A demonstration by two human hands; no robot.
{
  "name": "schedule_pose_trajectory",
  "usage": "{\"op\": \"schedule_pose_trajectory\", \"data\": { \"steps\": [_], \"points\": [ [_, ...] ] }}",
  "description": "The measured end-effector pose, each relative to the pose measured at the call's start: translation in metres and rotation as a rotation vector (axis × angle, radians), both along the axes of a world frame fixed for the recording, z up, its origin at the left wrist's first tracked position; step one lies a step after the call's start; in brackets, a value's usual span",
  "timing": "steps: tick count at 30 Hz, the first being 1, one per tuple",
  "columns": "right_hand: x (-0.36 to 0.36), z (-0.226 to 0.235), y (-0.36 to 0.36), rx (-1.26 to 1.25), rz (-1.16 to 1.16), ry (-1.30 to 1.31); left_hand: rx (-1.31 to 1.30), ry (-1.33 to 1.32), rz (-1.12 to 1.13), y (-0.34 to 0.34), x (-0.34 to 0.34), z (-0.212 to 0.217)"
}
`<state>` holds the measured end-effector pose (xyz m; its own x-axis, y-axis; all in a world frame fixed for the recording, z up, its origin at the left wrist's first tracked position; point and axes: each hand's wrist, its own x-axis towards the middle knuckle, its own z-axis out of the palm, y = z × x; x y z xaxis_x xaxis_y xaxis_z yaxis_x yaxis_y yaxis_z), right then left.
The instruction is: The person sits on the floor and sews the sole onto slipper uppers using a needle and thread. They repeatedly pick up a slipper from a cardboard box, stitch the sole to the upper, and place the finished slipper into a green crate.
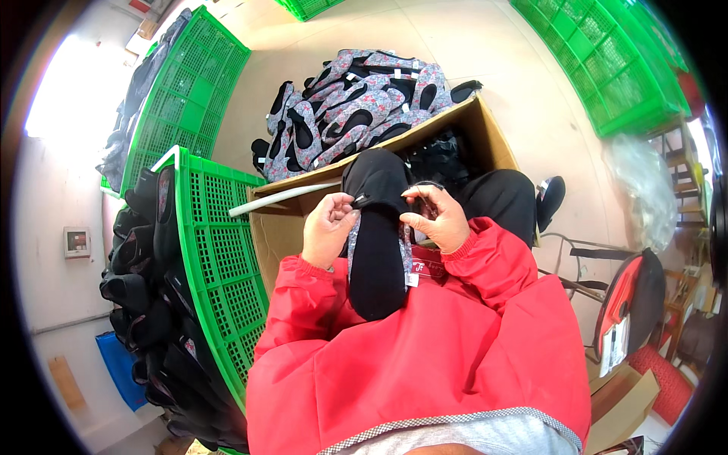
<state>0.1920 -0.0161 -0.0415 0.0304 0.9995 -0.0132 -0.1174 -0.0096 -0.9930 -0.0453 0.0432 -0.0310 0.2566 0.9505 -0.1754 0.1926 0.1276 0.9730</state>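
Slipper (377, 273), black with flowered sides, is lying over the lap of a person in a red smock (425, 364) as I am watching remotely through the head camera. The left hand (326, 231) is pinching its dark edge between thumb and forefinger; the right hand (442, 222), apart from the left, is touching the opposite edge, though whether it is gripping I cannot tell.

Beyond the knees, a cardboard box (497, 135) is standing on a pale floor (470, 34), and flowered slippers (356, 106) are heaping just past it. Dark footwear (140, 292) is filling a green crate (227, 254) at left, near a white wall (61, 189) bearing a small framed plate (76, 243).

A white tag (412, 280) is showing at the slipper's side, others are dotting the heap, and a dark-red patch (429, 263) on the smock is bearing pale marks; I am finding none legible.
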Motion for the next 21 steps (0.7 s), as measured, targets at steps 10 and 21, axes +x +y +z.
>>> {"op": "schedule_pose_trajectory", "data": {
  "steps": [10,21],
  "points": [
    [-0.022,-0.008,0.006,0.106,-0.21,-0.173,-0.077,0.043,0.07,-0.009,0.021,0.005],
    [-0.022,-0.037,-0.001,0.161,-0.312,-0.084,0.095,0.112,0.156,-0.025,0.03,0.003]
  ]
}}
